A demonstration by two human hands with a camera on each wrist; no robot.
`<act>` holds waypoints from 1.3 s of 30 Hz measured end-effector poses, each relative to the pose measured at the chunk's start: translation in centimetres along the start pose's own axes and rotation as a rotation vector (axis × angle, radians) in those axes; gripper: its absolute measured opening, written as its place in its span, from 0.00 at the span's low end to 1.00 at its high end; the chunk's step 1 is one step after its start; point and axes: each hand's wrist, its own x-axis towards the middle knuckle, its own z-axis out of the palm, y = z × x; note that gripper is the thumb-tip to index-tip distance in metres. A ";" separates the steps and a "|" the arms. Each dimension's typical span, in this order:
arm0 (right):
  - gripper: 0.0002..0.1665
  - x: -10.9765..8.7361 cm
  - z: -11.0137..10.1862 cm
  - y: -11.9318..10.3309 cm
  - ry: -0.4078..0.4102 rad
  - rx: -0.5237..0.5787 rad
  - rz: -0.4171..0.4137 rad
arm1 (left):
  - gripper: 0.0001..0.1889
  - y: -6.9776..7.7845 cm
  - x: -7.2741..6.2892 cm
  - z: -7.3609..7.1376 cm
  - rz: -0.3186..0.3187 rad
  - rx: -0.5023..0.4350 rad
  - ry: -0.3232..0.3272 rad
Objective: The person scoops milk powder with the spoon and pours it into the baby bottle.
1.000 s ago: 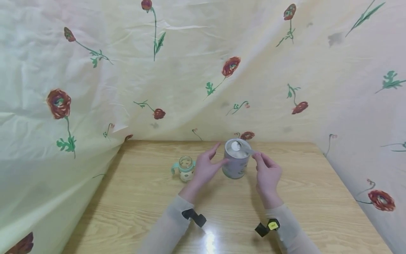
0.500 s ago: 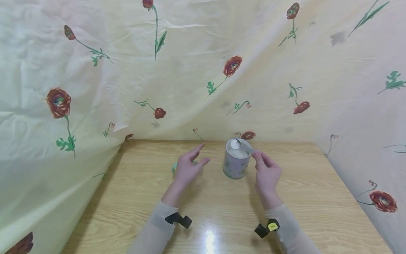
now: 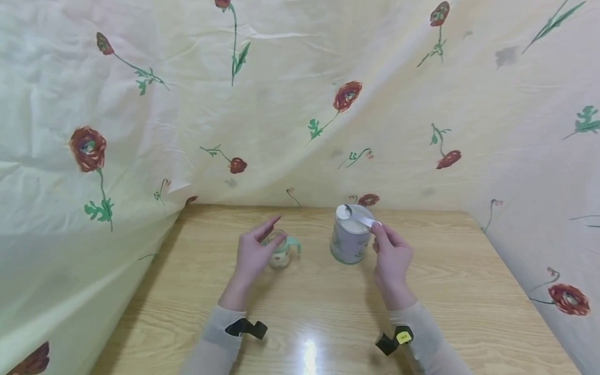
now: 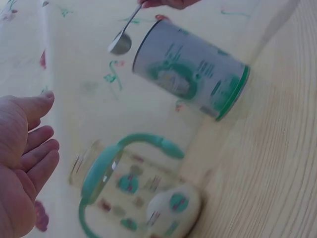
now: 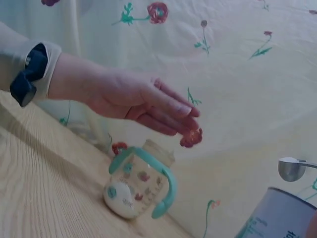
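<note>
My right hand (image 3: 392,255) pinches the handle of a metal measuring spoon (image 3: 362,217) heaped with white powder. The spoon's bowl is just above the rim of an uncovered milk powder can (image 3: 349,246), lilac-grey with a green base band in the left wrist view. To the left, an uncapped clear baby bottle (image 3: 280,259) with mint-green handles and printed patches stands upright on the table. My left hand (image 3: 253,252), fingers extended and thumb apart, is beside the bottle and partly covers it in the head view. The right wrist view shows a gap between this hand and the bottle.
The can and bottle stand on a light wooden table (image 3: 319,302), with a gap between them. A pale cloth (image 3: 262,120) printed with red flowers hangs behind the table and along both sides. Each wrist wears a dark strap with a small camera.
My left hand has let go of the can and moved left, past the bottle to its left side. My right hand has shifted the loaded spoon slightly up and left over the can's rim.
</note>
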 end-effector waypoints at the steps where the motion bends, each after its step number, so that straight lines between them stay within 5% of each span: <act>1: 0.09 -0.1 0.1 0.0 -0.003 0.015 0.004 | 0.23 -0.1 0.0 -0.4 -0.002 0.006 0.003; 4: 0.03 -0.5 0.6 -0.2 -0.016 0.058 0.009 | 0.23 -0.5 0.0 -1.7 -0.009 0.009 -0.003; 10: 0.09 -1.5 1.7 -0.2 -0.053 0.103 0.012 | 0.25 -2.3 0.0 -3.7 -0.109 0.045 -0.079; 17: 0.07 -2.8 3.1 0.8 -0.102 0.048 0.015 | 0.28 -3.7 -0.1 -4.9 -0.217 0.094 -0.121; 31: 0.05 -4.7 6.1 3.0 -0.225 0.050 0.049 | 0.26 -4.7 -0.1 -5.0 -0.222 0.107 -0.190; 39: 0.07 -5.3 8.0 3.7 -0.260 0.020 0.137 | 0.25 -4.9 -0.3 -5.0 -0.222 0.118 -0.193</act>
